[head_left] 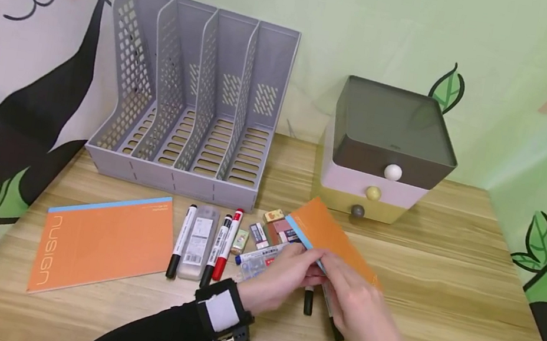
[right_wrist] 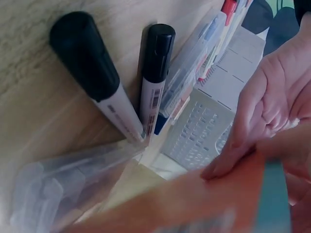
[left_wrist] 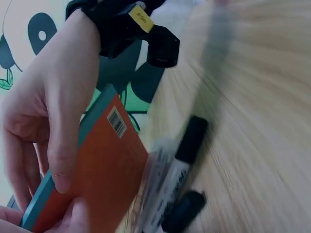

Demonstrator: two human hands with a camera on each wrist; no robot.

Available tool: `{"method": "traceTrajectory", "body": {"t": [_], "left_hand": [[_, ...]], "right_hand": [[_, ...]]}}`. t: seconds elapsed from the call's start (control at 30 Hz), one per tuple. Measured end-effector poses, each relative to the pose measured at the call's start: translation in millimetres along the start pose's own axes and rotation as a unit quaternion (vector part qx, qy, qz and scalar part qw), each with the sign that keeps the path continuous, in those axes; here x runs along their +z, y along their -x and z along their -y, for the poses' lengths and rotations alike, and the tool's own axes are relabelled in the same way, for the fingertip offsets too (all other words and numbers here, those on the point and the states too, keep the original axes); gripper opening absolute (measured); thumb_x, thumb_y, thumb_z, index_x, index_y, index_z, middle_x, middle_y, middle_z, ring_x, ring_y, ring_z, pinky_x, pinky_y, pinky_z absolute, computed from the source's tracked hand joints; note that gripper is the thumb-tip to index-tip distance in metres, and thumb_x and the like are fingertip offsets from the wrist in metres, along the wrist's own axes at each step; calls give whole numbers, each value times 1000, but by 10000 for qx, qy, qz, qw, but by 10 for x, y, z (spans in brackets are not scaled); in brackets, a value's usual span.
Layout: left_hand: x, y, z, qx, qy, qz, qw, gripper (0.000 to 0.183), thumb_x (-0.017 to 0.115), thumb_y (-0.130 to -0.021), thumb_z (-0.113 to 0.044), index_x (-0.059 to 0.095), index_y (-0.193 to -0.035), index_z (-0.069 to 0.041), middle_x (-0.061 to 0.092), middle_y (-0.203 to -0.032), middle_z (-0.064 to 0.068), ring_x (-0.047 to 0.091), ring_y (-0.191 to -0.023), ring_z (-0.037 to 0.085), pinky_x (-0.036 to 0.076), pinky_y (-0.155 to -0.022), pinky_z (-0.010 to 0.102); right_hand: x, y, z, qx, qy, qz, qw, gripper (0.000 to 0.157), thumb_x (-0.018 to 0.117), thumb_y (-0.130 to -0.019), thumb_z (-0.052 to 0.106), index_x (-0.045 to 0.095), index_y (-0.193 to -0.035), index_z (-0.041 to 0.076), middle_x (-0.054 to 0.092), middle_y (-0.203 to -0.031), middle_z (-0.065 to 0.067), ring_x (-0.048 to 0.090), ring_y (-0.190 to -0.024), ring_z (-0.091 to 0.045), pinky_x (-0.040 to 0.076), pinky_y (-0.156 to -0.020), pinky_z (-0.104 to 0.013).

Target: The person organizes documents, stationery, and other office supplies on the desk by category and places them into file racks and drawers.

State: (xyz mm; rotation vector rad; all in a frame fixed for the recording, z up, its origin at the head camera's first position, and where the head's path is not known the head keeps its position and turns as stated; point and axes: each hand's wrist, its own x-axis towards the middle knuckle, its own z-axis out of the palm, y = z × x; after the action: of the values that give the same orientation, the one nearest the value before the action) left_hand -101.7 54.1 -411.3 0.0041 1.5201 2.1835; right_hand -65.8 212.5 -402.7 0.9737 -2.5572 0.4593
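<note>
Both hands meet at the blue spine of a tilted orange notebook (head_left: 335, 237), raised above the table and the small stationery. With thumb and fingers, my left hand (head_left: 278, 278) pinches the spine edge; in the left wrist view its thumb lies on the cover at the bottom. My right hand (head_left: 363, 313) grips the same spine, its thumb (left_wrist: 62, 160) on the barcode side. Beneath the notebook lie black-capped markers (left_wrist: 192, 138) and a clear plastic case (right_wrist: 63, 189), partly hidden. A blue-capped marker (head_left: 260, 253) and several erasers (head_left: 259, 235) lie beside the left hand.
Another orange notebook (head_left: 106, 245) lies flat at the left. Near it are a clear case (head_left: 198, 242), black-capped markers (head_left: 181, 242) and a red marker (head_left: 227, 245). Behind stand a grey four-slot file rack (head_left: 175, 179) and a small three-drawer box (head_left: 392, 130).
</note>
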Motion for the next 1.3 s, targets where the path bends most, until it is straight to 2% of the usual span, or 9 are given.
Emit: {"method": "traceTrajectory", "body": {"t": [0.13,0.3,0.43,0.5,0.63,0.8,0.93,1.1,1.3], "left_hand": [[-130,35,-57,406,-269,-213,9986,34,39,-101,-16,51,-125,4,63,-114,17,63,-100,20,52,-87,34],[-354,81,-203,1245,-823,-454,9878,37,34,-104,-22,46,-133,-3,61,-118,17,62,-102,24,53,-85,37],[-543,100,-342,1747,-1169,-690,9752,39,31,-104,-32,43,-137,-14,62,-115,13,63,-99,23,53,-83,37],[-622,99,-404,1933,-1212,-679,9713,40,31,-104,-34,42,-138,-17,61,-116,11,62,-103,22,52,-87,38],[-715,78,-475,2060,-1204,-621,9691,37,32,-104,-34,46,-132,-15,61,-114,11,59,-106,20,49,-91,36],[-743,6,-510,2199,-673,-721,9705,30,42,-102,-27,52,-118,-3,62,-100,9,60,-90,15,49,-75,24],[-795,-20,-553,2081,-478,-356,9763,31,52,-98,-23,52,-121,-2,63,-92,4,61,-77,11,49,-64,21],[-924,-10,-651,1594,-1984,635,9650,29,58,-94,-25,59,-118,-7,57,-81,1,52,-67,10,43,-61,23],[-957,17,-757,1005,-2517,1338,9532,37,60,-92,-25,55,-126,-10,67,-113,6,64,-101,18,48,-91,36]], "right_hand": [[31,-25,-55,140,-450,67,9989,52,69,-82,8,53,-131,2,52,-134,-16,52,-120,-29,49,-91,-45],[29,-58,-226,468,-739,-580,9945,64,67,-80,7,42,-139,2,35,-146,-21,36,-132,-36,40,-98,-54],[17,-88,-340,1144,-1640,-746,9770,74,67,-82,4,29,-145,0,30,-148,-23,30,-135,-37,34,-103,-56],[11,-114,-366,1629,-2684,-506,9481,72,64,-87,5,24,-147,3,35,-145,-22,36,-132,-31,38,-104,-46],[13,-200,-376,2350,-4748,-43,8481,53,52,-97,10,29,-145,5,50,-133,-22,54,-117,-21,48,-94,-28],[66,-310,-325,2540,-5944,184,7628,47,45,-101,16,33,-142,-2,61,-122,-14,62,-106,-20,53,-85,-32],[112,-352,-281,2851,-6600,42,6950,52,44,-101,18,26,-145,-2,59,-126,-7,59,-112,-19,51,-89,-34],[139,-384,-294,2942,-6943,-56,6568,53,42,-101,15,21,-147,-2,55,-130,-8,57,-115,-19,50,-91,-33],[168,-445,-295,2702,-7017,93,6592,52,43,-101,14,23,-144,-5,59,-124,-8,59,-111,-19,51,-90,-32]]}}
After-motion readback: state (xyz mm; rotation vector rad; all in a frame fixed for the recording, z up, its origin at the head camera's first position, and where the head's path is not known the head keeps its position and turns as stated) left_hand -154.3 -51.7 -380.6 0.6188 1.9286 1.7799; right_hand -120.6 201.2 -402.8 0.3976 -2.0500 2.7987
